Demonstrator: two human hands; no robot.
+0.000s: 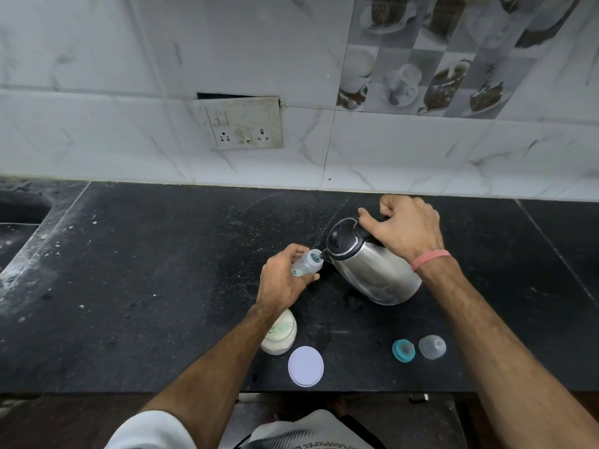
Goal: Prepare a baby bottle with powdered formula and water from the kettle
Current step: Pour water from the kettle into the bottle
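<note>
My left hand [281,279] grips a small clear baby bottle [307,262], tilted with its open mouth toward the kettle. My right hand [405,225] holds the black handle of a steel kettle [376,270], which is tipped left so its spout meets the bottle's mouth. A thin stream of water runs at the spout. An open jar of powdered formula [281,333] stands on the black counter [162,270] under my left forearm, partly hidden. Its white lid [306,366] lies beside it. The teal bottle collar [403,350] and the clear cap [432,347] lie at the front right.
A switch and socket plate [243,123] sits on the tiled wall behind the counter. A sink [16,215] opens at the far left. The counter's front edge runs just below the lid and the cap.
</note>
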